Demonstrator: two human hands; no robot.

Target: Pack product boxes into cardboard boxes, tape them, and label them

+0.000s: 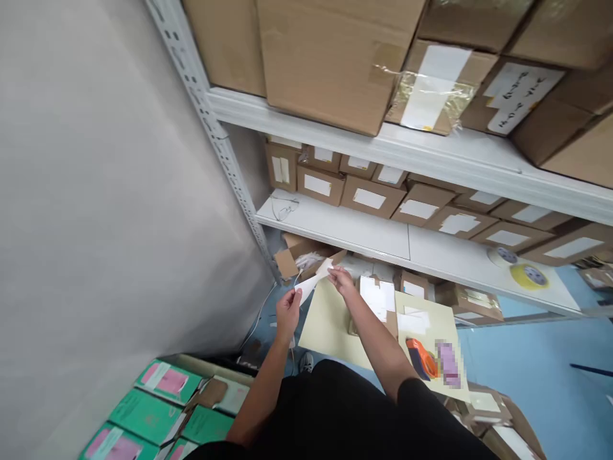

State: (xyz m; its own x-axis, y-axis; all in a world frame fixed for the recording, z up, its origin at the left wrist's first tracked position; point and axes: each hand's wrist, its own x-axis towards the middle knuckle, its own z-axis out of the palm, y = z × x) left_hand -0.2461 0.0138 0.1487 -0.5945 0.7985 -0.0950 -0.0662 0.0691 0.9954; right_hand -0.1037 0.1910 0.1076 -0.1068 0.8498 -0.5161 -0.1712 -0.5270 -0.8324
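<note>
While pinching a white paper strip (312, 285) by both its ends, hold it aslant in the air, in view by the far left corner of the pale yellow tabletop (330, 326). Have the left hand (287, 311) clamped on the lower end, thumb and fingers together on the paper. Have the right hand (341, 280) closed on the upper end by the fingertips, forearm crossing above the tabletop.

See, near the middle of the tabletop's far edge, a brown box (382, 300) covered with white labels, partly hidden behind the right forearm. Find flat white papers (414, 321) between box and right edge. Toward the near right corner, see an orange-and-dark tool (421, 354), seemingly a tape dispenser, and just beside it, along the right edge, a blurred-out purple item (449, 364).

Beyond the tabletop's far left corner, see an open carton (286, 263) with white material inside. Above, on a white shelf (345, 223), see labelled brown boxes (368, 197) along the back edge, and a yellow tape roll (520, 276) with a paler roll (496, 256) toward the right end. At lower left, see green boxes (146, 414) with pink panels, packed close together.
</note>
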